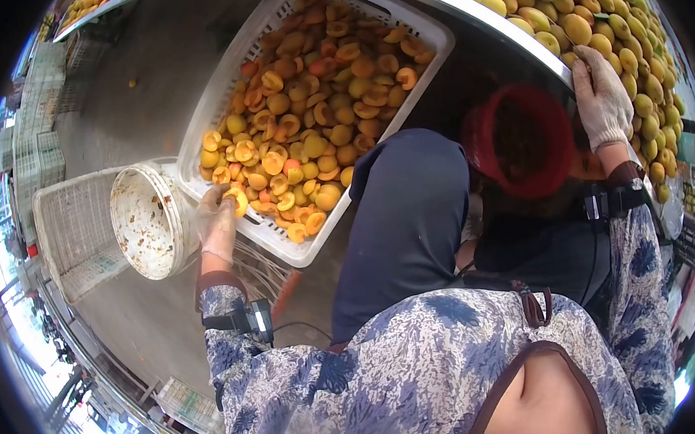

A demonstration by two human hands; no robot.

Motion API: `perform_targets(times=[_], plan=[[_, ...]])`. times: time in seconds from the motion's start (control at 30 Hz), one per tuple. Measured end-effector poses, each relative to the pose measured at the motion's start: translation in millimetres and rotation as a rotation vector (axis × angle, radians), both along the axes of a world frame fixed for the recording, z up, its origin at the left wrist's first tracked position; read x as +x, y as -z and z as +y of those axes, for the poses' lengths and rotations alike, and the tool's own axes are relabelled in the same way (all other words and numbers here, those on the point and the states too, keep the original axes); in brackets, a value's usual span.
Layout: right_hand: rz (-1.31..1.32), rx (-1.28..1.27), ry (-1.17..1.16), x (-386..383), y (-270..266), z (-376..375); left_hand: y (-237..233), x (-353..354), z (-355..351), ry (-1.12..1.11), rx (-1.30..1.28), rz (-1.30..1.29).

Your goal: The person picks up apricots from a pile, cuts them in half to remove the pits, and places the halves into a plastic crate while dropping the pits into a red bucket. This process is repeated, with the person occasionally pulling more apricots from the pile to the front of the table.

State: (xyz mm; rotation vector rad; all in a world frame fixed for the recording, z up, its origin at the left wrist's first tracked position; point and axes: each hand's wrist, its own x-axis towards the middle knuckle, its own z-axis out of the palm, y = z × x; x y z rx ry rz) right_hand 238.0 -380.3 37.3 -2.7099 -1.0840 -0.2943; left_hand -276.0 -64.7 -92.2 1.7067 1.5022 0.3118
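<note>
My left hand (218, 227), in a pale glove, is at the near left corner of a white plastic crate (311, 251). Its fingers are closed on an apricot half (237, 201), cut face showing, above the crate's rim. Halved apricots (301, 112), some with hollow centres visible, fill the crate. On the right, my gloved right hand (601, 98) rests at the metal edge of a table heaped with whole apricots (583, 27). Its fingers are bent together by the fruit; a thin dark thing shows at the fingertips, too small to name.
A red bucket (522, 141) with dark contents stands below the table edge (486, 13), by my right knee. Left of the crate are a stained white bucket (142, 221) and a white basket (70, 234). More crates (40, 164) are stacked at the far left.
</note>
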Motion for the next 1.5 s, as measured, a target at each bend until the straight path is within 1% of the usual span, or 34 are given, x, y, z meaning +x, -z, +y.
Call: perform_targets(times=[0.03,0.1,0.17,0.2,0.23,0.3,0.33,0.37,0.43,0.47,0.5,0.57,0.6,0.63,0.7,0.8,0.9,0.97,1.07,1.3,1.37,1.5], plan=[[-0.006,-0.002,0.010,-1,0,0,1,4,0,0.083,-0.027,0.039],[-0.069,0.046,-0.042,-1,4,-1,5,16,-7,0.088,-0.038,0.008],[-0.082,0.048,-0.046,-1,4,-1,9,28,-14,0.060,-0.102,-0.039],[-0.083,0.033,-0.036,-2,4,0,1,39,-21,0.086,-0.103,0.004],[-0.085,0.019,-0.030,-1,4,1,2,47,-29,0.078,-0.108,-0.009],[-0.114,0.038,-0.050,1,8,1,6,60,-43,0.243,-0.082,0.020],[-0.116,0.046,-0.055,2,8,2,13,66,-52,0.279,-0.082,-0.008],[-0.117,0.052,-0.059,1,7,2,1,84,-64,0.292,-0.159,0.034],[-0.120,0.021,-0.020,-2,5,5,17,92,-80,0.376,-0.090,-0.026],[-0.115,0.022,-0.010,-6,3,6,28,95,-86,0.434,-0.006,-0.013],[-0.107,0.023,0.006,-8,2,7,33,96,-90,0.432,-0.009,-0.023],[-0.112,0.020,0.015,-8,2,8,39,98,-96,0.631,0.293,0.168],[-0.113,0.017,0.013,-7,2,7,39,99,-97,0.647,0.318,0.194],[-0.113,0.014,0.014,-7,3,7,38,99,-97,0.655,0.319,0.192],[-0.111,0.018,0.014,-8,3,6,34,100,-95,0.597,0.101,0.218],[-0.120,0.008,0.023,-9,2,8,32,106,-96,0.554,0.081,0.235],[-0.131,0.010,0.015,-9,0,9,50,107,-97,0.591,0.162,0.229],[-0.147,0.030,-0.004,-8,3,8,58,105,-95,0.575,0.195,0.198],[-0.133,0.024,0.006,-8,0,9,53,106,-92,0.662,0.181,0.200],[-0.139,0.019,0.017,-10,0,10,36,107,-95,0.611,0.082,0.276],[-0.139,0.019,0.022,-10,0,10,28,111,-89,0.542,0.013,0.238],[-0.140,0.006,0.030,-10,0,10,15,121,-79,0.559,-0.055,0.222]])
